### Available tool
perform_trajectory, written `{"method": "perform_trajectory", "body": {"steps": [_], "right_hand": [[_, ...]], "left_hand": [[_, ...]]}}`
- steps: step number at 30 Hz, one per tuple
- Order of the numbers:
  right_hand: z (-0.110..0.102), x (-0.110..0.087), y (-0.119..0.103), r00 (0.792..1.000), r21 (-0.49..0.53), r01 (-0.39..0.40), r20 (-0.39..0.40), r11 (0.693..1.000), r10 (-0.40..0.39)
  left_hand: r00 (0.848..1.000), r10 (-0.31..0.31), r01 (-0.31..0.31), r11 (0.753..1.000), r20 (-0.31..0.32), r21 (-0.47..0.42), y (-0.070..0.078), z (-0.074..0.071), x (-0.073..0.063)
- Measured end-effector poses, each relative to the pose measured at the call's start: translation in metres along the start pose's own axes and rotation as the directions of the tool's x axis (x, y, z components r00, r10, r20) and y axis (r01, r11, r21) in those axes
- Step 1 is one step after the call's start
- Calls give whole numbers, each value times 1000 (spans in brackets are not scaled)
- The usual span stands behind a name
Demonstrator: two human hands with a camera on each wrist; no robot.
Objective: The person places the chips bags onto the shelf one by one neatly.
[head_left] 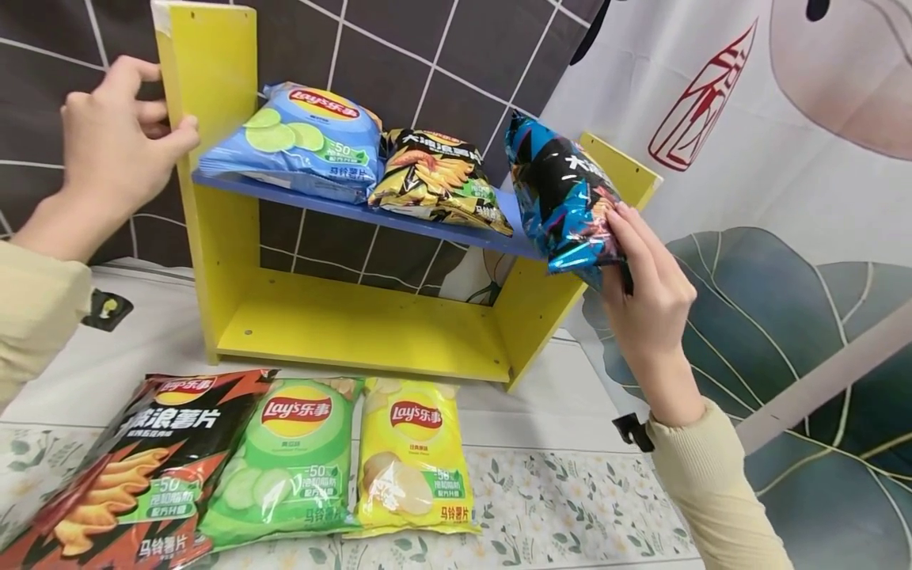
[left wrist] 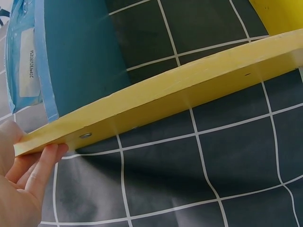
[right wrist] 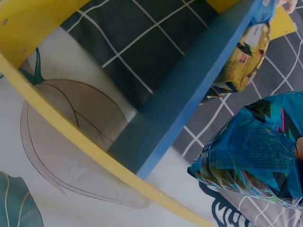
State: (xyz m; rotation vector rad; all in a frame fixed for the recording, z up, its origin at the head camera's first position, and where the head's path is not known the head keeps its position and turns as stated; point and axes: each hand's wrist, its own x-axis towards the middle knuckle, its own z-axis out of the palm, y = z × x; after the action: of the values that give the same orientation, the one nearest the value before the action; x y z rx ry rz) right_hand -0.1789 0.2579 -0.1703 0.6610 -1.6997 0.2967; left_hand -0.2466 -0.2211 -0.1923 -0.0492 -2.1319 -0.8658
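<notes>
1. A dark backdrop with white grid lines stands behind; to the right hangs pale cloth with large grey-green leaves and a red mark.
2. The table is plain white towards the back and printed with small leaf sprigs nearer the person.
3. On it stands a yellow rack with a blue shelf board between its side panels.
4. The blue-and-black chip bag is in the air at the right end of the board; the right wrist view shows a gap between bag and board.
5. Its long axis runs steeply from upper left to lower right, one sealed end up towards the backdrop, the other down towards the person. The printed front faces rightward and partly to the head camera.
6. The right hand pinches this bag by its right edge, fingers over the front.
7. The left hand grips the upper part of the rack's left panel between thumb and fingers.
8. On the board, a light-blue bag and a yellow-and-black bag lie side by side.
9. On the table before the rack lie a red-and-black bag, a green bag and a yellow bag, the red-and-black one slanted, all printed side up.
</notes>
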Motion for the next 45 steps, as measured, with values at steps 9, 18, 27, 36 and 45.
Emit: {"method": "perform_trajectory", "body": {"steps": [9, 18, 27, 36, 45], "right_hand": [[26, 16, 18, 992, -6, 11, 127, 1000, -10], [41, 12, 33, 972, -31, 64, 229, 997, -56], [46, 9, 48, 941, -104, 72, 337, 992, -33], [52, 12, 55, 929, -112, 30, 369, 993, 14], [54, 19, 53, 896, -172, 56, 443, 983, 27]], "left_hand": [[1000, -13, 13, 1000, 2, -21, 1, -1, 0], [1000, -6, 6, 999, 0, -37, 1, -2, 1], [1000, -7, 7, 998, -6, -58, 0, -2, 1], [1000, -8, 9, 999, 13, -48, 2, -2, 1], [1000, 6, -6, 1000, 9, 2, 1, -1, 0]]}}
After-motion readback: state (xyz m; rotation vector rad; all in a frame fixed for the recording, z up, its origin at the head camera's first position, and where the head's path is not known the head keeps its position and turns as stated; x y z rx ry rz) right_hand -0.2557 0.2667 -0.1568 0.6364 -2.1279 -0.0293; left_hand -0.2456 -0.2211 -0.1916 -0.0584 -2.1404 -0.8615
